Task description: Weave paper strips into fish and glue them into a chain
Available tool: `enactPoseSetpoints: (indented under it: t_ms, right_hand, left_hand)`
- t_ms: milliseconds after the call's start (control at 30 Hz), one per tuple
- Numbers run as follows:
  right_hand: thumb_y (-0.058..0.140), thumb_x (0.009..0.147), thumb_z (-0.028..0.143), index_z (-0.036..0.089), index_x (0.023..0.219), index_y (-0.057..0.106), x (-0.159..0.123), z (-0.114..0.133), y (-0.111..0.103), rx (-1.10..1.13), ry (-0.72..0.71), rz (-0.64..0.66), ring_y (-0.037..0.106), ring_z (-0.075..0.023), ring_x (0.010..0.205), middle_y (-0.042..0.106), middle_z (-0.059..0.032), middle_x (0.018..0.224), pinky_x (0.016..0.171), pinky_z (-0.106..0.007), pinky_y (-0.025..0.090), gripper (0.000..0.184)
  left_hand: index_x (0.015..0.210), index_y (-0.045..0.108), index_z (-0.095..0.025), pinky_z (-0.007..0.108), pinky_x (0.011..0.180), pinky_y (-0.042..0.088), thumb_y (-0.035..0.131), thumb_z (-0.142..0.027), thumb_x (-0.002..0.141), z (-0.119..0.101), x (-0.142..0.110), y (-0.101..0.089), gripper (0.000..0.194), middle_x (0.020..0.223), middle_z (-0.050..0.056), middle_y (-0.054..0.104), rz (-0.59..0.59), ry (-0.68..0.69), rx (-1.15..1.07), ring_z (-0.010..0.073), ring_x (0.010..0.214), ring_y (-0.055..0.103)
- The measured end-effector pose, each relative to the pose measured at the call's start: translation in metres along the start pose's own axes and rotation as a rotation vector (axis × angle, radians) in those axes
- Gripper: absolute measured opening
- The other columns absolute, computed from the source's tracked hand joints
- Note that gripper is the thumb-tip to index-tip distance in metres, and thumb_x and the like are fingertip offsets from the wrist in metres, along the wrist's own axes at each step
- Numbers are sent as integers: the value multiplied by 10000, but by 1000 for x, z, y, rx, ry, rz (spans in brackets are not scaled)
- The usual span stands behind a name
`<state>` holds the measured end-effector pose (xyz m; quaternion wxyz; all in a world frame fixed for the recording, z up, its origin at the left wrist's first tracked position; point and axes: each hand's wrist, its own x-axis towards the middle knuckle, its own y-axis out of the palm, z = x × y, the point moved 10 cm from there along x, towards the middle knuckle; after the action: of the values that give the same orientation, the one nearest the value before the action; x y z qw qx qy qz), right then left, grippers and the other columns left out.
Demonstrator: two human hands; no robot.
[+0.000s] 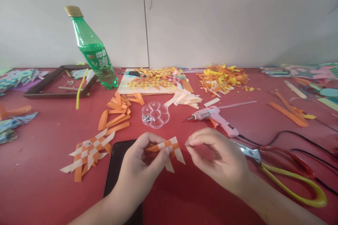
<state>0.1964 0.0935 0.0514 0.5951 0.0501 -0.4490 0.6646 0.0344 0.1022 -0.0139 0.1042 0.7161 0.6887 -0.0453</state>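
Observation:
My left hand (139,163) is closed on a small woven paper fish (169,147) of orange and cream strips, held just above the red table (52,140). My right hand (216,158) sits to the fish's right with thumb and forefinger pinched together; whatever is between them is too small to make out. A black phone (116,168) lies under my left wrist. A finished woven fish (88,153) lies to the left.
Yellow-handled scissors (287,179) and a pink glue gun (213,117) with its black cord lie to the right. A clear flower-shaped bead box (155,114), orange strips (116,112), paper scrap piles (221,77), a green bottle (93,52) and a wooden frame (52,84) stand behind.

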Motion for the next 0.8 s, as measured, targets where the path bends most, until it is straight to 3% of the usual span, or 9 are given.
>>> enactPoseSetpoints:
  t_ms: [200, 467, 633, 800]
  right_hand:
    - [646, 847, 68, 203, 971, 598, -1, 19, 3, -69, -103, 17, 685, -123, 784, 699, -26, 863, 718, -226, 578, 189]
    - [601, 884, 74, 166, 1126, 625, -12, 38, 9, -179, -310, 83, 690, -170, 938, 727, -72, 995, 811, -304, 613, 261]
    - [616, 867, 52, 134, 1140, 636, -14, 39, 7, -171, -319, 66, 688, -183, 979, 727, -91, 1013, 837, -308, 619, 286]
    - [577, 888, 63, 165, 1194, 628, -12, 40, 4, -159, -287, 61, 705, -207, 968, 743, -87, 1021, 819, -358, 633, 326]
  left_hand:
    - [795, 587, -201, 218, 547, 499, 703, -326, 834, 3, 1, 4, 175, 635, -1, 698, 66, 28, 79, 140, 537, 664]
    - [777, 575, -215, 244, 561, 536, 656, -305, 871, 2, -5, 14, 154, 642, 18, 716, 167, 77, 156, 179, 573, 713]
    - [780, 587, -231, 264, 613, 564, 652, -293, 874, -2, -7, 16, 130, 649, 14, 725, 194, 108, 176, 188, 601, 727]
    - [761, 609, -228, 253, 602, 559, 722, -169, 790, -5, -7, 16, 131, 660, 18, 742, 181, 114, 111, 189, 594, 725]
